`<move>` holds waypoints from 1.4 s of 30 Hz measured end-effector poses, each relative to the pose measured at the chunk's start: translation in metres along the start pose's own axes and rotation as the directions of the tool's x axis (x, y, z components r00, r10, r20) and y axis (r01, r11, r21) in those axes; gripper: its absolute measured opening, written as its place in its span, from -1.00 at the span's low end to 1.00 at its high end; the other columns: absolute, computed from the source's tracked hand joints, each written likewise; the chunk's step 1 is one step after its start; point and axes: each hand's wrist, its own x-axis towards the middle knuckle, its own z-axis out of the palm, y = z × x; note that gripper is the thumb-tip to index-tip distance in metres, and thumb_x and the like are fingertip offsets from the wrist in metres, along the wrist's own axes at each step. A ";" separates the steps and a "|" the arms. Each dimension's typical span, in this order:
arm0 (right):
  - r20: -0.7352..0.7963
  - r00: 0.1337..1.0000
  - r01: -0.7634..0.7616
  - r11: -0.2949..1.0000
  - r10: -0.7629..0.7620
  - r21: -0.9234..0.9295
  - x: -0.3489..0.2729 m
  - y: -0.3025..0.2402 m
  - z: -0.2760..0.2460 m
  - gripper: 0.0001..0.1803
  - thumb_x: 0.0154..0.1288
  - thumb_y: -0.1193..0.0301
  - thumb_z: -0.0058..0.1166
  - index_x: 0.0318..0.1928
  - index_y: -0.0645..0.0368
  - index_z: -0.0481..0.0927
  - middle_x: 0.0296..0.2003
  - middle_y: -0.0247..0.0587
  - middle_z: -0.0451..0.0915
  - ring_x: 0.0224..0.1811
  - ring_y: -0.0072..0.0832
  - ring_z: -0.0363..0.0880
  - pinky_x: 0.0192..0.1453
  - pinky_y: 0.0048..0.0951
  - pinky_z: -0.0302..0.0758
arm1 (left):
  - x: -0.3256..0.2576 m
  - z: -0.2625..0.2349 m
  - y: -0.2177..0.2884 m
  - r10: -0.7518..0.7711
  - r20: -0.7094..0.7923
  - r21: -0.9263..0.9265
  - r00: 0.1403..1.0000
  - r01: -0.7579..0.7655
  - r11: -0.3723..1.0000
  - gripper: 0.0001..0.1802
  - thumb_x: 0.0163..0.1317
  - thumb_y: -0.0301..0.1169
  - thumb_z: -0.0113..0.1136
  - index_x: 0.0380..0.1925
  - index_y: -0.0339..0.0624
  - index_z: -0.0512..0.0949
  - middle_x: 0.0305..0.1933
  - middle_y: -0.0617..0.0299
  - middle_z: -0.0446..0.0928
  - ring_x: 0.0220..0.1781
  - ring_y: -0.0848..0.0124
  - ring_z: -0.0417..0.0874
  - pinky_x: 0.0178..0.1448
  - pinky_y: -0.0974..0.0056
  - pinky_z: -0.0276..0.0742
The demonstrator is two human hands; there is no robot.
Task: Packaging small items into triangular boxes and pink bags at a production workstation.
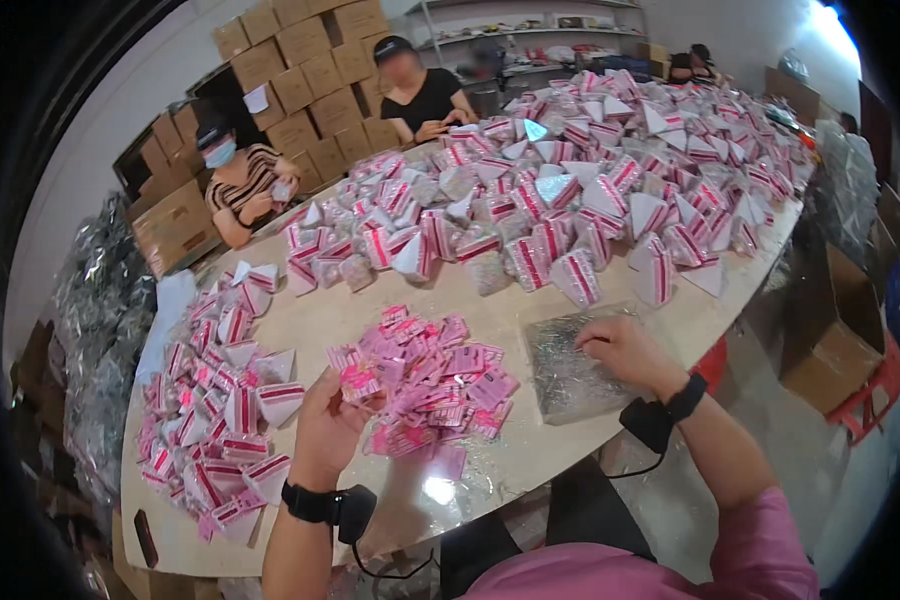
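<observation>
My left hand (332, 420) is closed round a pink printed card (355, 376) at the left side of a loose heap of pink cards (435, 390). My right hand (625, 352) hovers over a shallow clear tray (560, 402) whose bottom is strewn with thin, shiny pieces too small to name. The fingers of that hand are curled together; whatever they may pinch cannot be made out. Black straps with small boxes sit on both my wrists.
Clear bags with pink-and-white tops (570, 200) cover the far table; more bags (230, 410) lie on the left. Two people work across the table, another far right. Stacked cartons (315, 80) stand behind, an open carton (835, 330) at right. A dark strip (145, 538) lies near left.
</observation>
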 end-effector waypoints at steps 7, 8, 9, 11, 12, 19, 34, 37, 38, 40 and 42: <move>-0.013 1.000 0.004 0.952 0.000 0.305 -0.005 -0.011 0.006 -0.94 0.13 0.55 0.08 -0.35 0.26 0.57 -0.59 -0.42 0.46 -0.57 -0.71 0.39 -0.50 -0.65 0.31 | -0.006 0.023 -0.007 -0.003 0.071 -0.099 0.997 0.010 0.995 -0.58 0.27 -0.34 0.02 0.09 -0.29 0.33 -0.05 0.10 0.52 -0.06 0.24 0.58 0.08 0.12 0.51; 0.049 0.997 -0.073 0.906 0.058 0.417 -0.007 -0.020 0.008 -0.93 0.13 0.56 0.07 -0.34 0.26 0.57 -0.56 -0.41 0.47 -0.58 -0.71 0.39 -0.51 -0.65 0.32 | -0.009 0.025 -0.008 0.007 0.076 -0.101 0.997 0.001 0.995 -0.56 0.26 -0.34 0.02 0.11 -0.29 0.31 -0.03 0.10 0.51 -0.04 0.24 0.57 0.09 0.12 0.50; 0.114 0.987 -0.155 0.842 0.112 0.517 -0.010 -0.032 0.009 -0.92 0.14 0.57 0.06 -0.33 0.25 0.58 -0.53 -0.39 0.49 -0.60 -0.70 0.39 -0.52 -0.64 0.33 | -0.012 0.029 -0.010 0.013 0.086 -0.103 0.996 -0.004 0.995 -0.54 0.26 -0.35 0.02 0.13 -0.29 0.29 -0.02 0.10 0.50 -0.03 0.24 0.56 0.10 0.12 0.49; 0.215 0.966 -0.254 0.704 0.146 0.663 -0.014 -0.045 0.020 -0.90 0.15 0.58 0.05 -0.31 0.25 0.59 -0.50 -0.37 0.51 -0.61 -0.70 0.40 -0.54 -0.65 0.34 | -0.016 0.040 -0.012 0.030 0.104 -0.097 0.994 -0.020 0.995 -0.48 0.22 -0.42 0.02 0.19 -0.29 0.23 0.04 0.07 0.44 0.04 0.21 0.53 0.14 0.11 0.47; 0.241 0.961 -0.270 0.640 0.134 0.719 -0.017 -0.050 0.028 -0.90 0.16 0.58 0.05 -0.30 0.26 0.59 -0.50 -0.37 0.51 -0.61 -0.70 0.41 -0.54 -0.65 0.35 | -0.019 0.046 -0.013 0.055 0.096 -0.094 0.994 -0.046 0.994 -0.48 0.20 -0.44 0.01 0.19 -0.28 0.23 0.05 0.06 0.43 0.05 0.20 0.53 0.15 0.10 0.46; 0.343 0.935 -0.353 0.306 0.087 0.884 -0.028 -0.079 0.072 -0.88 0.25 0.48 0.08 -0.27 0.30 0.55 -0.47 -0.32 0.55 -0.56 -0.64 0.48 -0.51 -0.60 0.43 | -0.041 0.065 -0.019 0.159 0.013 0.099 0.987 -0.159 0.982 -0.38 0.07 -0.58 0.01 0.21 -0.31 0.18 0.15 -0.01 0.35 0.22 0.20 0.40 0.24 0.05 0.38; 0.237 0.959 -0.272 0.277 0.154 0.921 -0.031 -0.085 0.104 -0.91 0.24 0.54 0.06 -0.25 0.17 0.46 -0.49 -0.41 0.47 -0.51 -0.66 0.46 -0.45 -0.62 0.36 | -0.059 0.075 -0.029 0.275 -0.006 0.143 0.961 -0.272 0.952 -0.40 -0.01 -0.72 -0.05 0.13 -0.30 0.23 0.07 0.09 0.38 0.08 0.33 0.47 0.15 0.26 0.40; 0.285 0.951 -0.300 0.145 0.117 0.943 -0.030 -0.089 0.115 -0.91 0.24 0.52 0.07 -0.25 0.18 0.46 -0.44 -0.40 0.49 -0.43 -0.63 0.49 -0.34 -0.57 0.41 | -0.059 0.071 -0.034 0.272 0.033 0.162 0.962 -0.273 0.948 -0.40 -0.02 -0.72 -0.04 0.13 -0.30 0.23 0.08 0.09 0.38 0.06 0.36 0.46 0.13 0.28 0.40; 0.296 0.951 -0.303 0.068 0.091 0.951 -0.029 -0.090 0.119 -0.91 0.25 0.52 0.07 -0.25 0.18 0.45 -0.41 -0.39 0.49 -0.39 -0.62 0.49 -0.29 -0.55 0.41 | -0.060 0.071 -0.036 0.261 0.019 0.153 0.965 -0.261 0.953 -0.40 -0.02 -0.72 -0.03 0.13 -0.30 0.23 0.08 0.09 0.38 0.07 0.36 0.46 0.14 0.28 0.40; 0.280 0.958 -0.280 -0.012 0.057 0.960 -0.025 -0.092 0.126 -0.91 0.25 0.51 0.07 -0.26 0.18 0.45 -0.33 -0.36 0.50 -0.29 -0.60 0.48 -0.18 -0.52 0.41 | -0.061 0.071 -0.040 0.238 -0.007 0.130 0.971 -0.235 0.963 -0.39 -0.02 -0.72 -0.03 0.14 -0.30 0.22 0.09 0.08 0.37 0.08 0.36 0.45 0.14 0.29 0.39; 0.231 0.972 -0.230 -0.021 0.038 0.973 -0.021 -0.094 0.130 -0.92 0.26 0.50 0.07 -0.27 0.19 0.45 -0.25 -0.33 0.49 -0.19 -0.58 0.46 -0.07 -0.50 0.40 | -0.063 0.067 -0.042 0.208 0.015 0.107 0.978 -0.209 0.972 -0.37 -0.03 -0.72 -0.02 0.14 -0.28 0.22 0.09 0.07 0.37 0.10 0.35 0.44 0.15 0.29 0.38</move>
